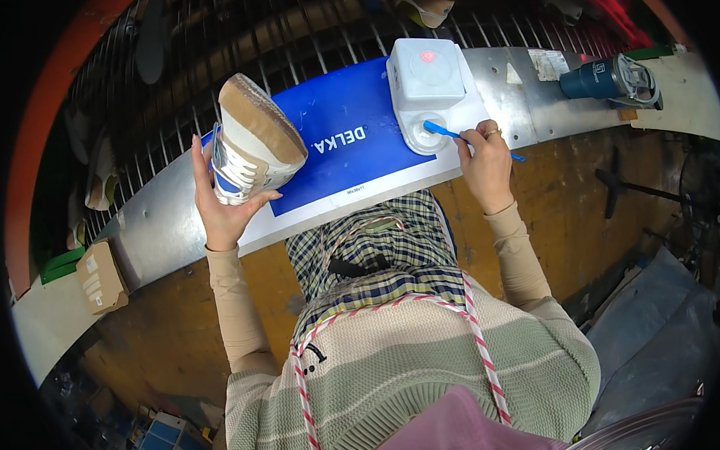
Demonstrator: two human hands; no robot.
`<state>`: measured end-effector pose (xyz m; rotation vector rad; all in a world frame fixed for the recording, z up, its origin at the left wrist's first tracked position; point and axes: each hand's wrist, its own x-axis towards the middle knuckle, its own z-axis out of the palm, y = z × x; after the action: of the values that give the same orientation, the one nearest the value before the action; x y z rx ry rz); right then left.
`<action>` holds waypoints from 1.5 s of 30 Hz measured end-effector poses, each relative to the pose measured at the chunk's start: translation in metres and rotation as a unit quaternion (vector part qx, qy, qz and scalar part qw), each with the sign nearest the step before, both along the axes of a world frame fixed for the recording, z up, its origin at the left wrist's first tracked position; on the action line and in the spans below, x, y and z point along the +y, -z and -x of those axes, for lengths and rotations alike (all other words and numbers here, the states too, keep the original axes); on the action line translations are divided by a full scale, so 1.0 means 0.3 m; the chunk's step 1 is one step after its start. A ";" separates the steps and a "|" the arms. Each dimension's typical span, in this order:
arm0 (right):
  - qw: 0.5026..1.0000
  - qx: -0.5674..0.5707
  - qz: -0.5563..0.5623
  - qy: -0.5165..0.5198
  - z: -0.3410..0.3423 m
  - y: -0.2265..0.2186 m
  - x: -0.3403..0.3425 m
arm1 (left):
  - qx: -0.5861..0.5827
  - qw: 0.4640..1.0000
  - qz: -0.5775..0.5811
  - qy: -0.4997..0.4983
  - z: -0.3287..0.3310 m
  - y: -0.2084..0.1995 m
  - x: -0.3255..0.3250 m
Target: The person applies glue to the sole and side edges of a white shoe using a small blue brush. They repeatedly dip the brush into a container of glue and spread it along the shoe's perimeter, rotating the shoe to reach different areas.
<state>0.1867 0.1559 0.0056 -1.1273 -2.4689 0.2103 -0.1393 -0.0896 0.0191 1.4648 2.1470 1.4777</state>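
1. The seemingly light, soft-topped shoe [256, 138] is being cradled above the worktop [163, 228] by the wide-spread left grip [220, 214]; a midfoot hold is being judged safest.
2. A slim blue tool [451, 134] is being pinched by the drawn-together right grip [487, 160], tip at the white dispenser [427, 83].

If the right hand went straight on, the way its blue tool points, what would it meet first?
Likely the round white cup in front of the white box: the blue tool in the right hand has its tip over or in it; depth is unclear.
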 end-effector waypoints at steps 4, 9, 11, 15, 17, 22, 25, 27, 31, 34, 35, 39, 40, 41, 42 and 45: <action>1.000 0.006 -0.005 -0.004 0.004 0.043 0.003 | -0.017 1.000 0.013 -0.007 0.007 -0.015 0.029; 0.986 0.089 0.138 0.014 -0.037 0.078 0.017 | -0.070 0.997 -0.023 -0.024 0.074 -0.035 0.099; 0.960 0.116 0.254 0.032 -0.064 0.065 0.039 | -0.130 0.990 -0.046 -0.035 0.100 -0.051 0.114; 0.723 0.259 0.624 0.146 -0.040 -0.001 0.050 | -0.280 0.956 -0.091 0.000 0.081 -0.077 0.132; 0.671 0.363 0.646 0.028 0.044 -0.036 0.031 | -0.337 0.936 -0.103 0.023 0.032 -0.083 0.142; 0.674 0.482 0.538 -0.156 0.281 -0.144 -0.047 | -0.450 0.884 -0.078 0.100 -0.111 -0.108 0.170; 0.762 0.461 0.421 -0.174 0.346 -0.217 -0.065 | -0.465 0.874 -0.074 0.119 -0.146 -0.141 0.177; 0.776 0.477 0.379 -0.160 0.371 -0.250 -0.081 | -0.471 0.870 -0.080 0.125 -0.159 -0.159 0.179; 0.828 0.473 0.237 -0.186 0.396 -0.294 -0.079 | -0.463 0.872 -0.088 0.132 -0.174 -0.177 0.173; 0.855 0.461 0.146 -0.189 0.406 -0.326 -0.052 | -0.436 0.886 -0.079 0.139 -0.175 -0.181 0.157; 0.863 0.451 0.116 -0.194 0.407 -0.340 -0.037 | -0.424 0.892 -0.077 0.138 -0.173 -0.180 0.153; 0.880 0.426 0.043 -0.207 0.413 -0.398 0.013 | -0.348 0.926 -0.056 0.135 -0.174 -0.177 0.127; 0.884 0.417 0.028 -0.211 0.413 -0.413 0.024 | -0.337 0.930 -0.054 0.139 -0.173 -0.175 0.123; 0.885 0.414 0.020 -0.213 0.414 -0.427 0.035 | -0.326 0.933 -0.053 0.142 -0.172 -0.174 0.119; 0.889 0.404 0.010 -0.217 0.416 -0.441 0.043 | -0.316 0.936 -0.052 0.146 -0.171 -0.172 0.115; 0.891 0.390 -0.029 -0.231 0.425 -0.475 0.071 | -0.326 0.931 -0.058 0.153 -0.173 -0.171 0.102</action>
<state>0.0591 0.1773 0.1480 -0.2892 -1.9251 0.5915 -0.0873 -0.0589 0.0704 1.0562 1.3951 1.6774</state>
